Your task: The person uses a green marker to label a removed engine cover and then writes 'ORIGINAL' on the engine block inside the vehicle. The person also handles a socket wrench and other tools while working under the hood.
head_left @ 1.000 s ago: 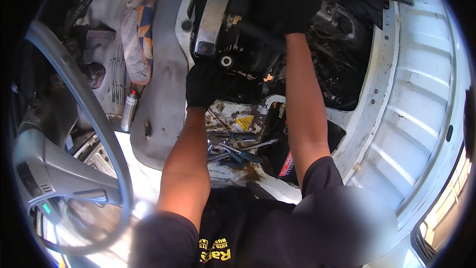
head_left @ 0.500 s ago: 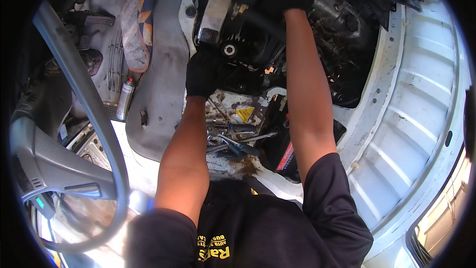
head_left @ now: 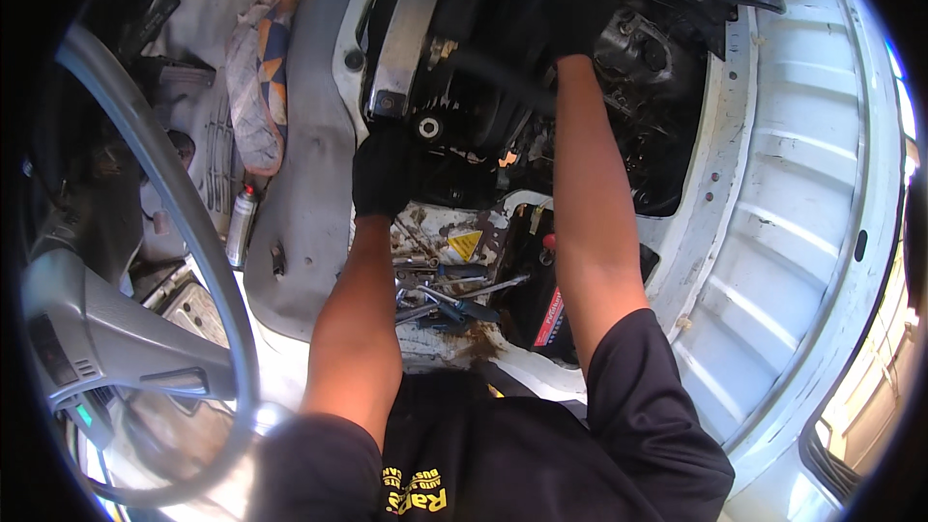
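Over the open engine bay, both my hands wear black gloves. My left hand (head_left: 381,172) is at the bay's near left edge, by the lower end of a silver metal bar (head_left: 404,43). A round fitting with a pale ring (head_left: 428,127) lies just to its right. Its fingers blend into the dark parts, so their grip does not show. Deeper in, my right hand (head_left: 578,24) reaches to the far side, left of a grey metal engine part (head_left: 634,46). Shadow hides its fingers and anything they may hold. A blurred dark hose-like shape (head_left: 503,80) crosses between the hands.
Several hand tools (head_left: 447,302) lie on the dirty ledge near me, beside a black battery (head_left: 531,302). To the left are a steering wheel (head_left: 184,188), a spray can (head_left: 241,227) and a patterned cloth (head_left: 261,87). A ribbed white panel (head_left: 764,261) borders the right.
The whole view has shifted, so the bay and tools sit lower and slightly left. Both gloved hands appear lower in the picture, still in the engine bay.
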{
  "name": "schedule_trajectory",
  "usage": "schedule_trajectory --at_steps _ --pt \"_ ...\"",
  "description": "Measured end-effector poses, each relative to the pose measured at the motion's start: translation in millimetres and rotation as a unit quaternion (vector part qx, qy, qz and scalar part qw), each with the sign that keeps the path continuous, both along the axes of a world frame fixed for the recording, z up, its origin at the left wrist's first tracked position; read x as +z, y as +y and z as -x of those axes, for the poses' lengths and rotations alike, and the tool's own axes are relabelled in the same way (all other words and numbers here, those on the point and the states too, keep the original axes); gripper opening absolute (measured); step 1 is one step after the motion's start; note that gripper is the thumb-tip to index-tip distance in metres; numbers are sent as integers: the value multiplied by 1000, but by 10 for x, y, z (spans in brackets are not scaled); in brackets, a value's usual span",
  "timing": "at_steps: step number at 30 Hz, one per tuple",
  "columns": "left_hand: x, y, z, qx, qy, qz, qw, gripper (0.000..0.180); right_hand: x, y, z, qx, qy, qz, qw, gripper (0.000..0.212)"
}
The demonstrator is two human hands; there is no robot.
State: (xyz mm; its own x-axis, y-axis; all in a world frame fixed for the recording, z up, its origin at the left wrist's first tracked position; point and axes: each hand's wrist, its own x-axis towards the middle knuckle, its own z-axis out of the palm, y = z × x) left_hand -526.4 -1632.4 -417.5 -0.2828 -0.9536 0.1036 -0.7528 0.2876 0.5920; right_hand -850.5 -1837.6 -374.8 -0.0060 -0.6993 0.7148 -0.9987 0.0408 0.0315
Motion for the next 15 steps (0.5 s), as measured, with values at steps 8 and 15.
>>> schedule_trajectory --at_steps 8,15 --pt "-18 -9 15 -24 36 68 997 18 20 -20 172 -36 -83 -42 995 47" --pt "-63 11 -57 -37 4 68 997 22 -73 -102 225 -13 86 104 991 43"
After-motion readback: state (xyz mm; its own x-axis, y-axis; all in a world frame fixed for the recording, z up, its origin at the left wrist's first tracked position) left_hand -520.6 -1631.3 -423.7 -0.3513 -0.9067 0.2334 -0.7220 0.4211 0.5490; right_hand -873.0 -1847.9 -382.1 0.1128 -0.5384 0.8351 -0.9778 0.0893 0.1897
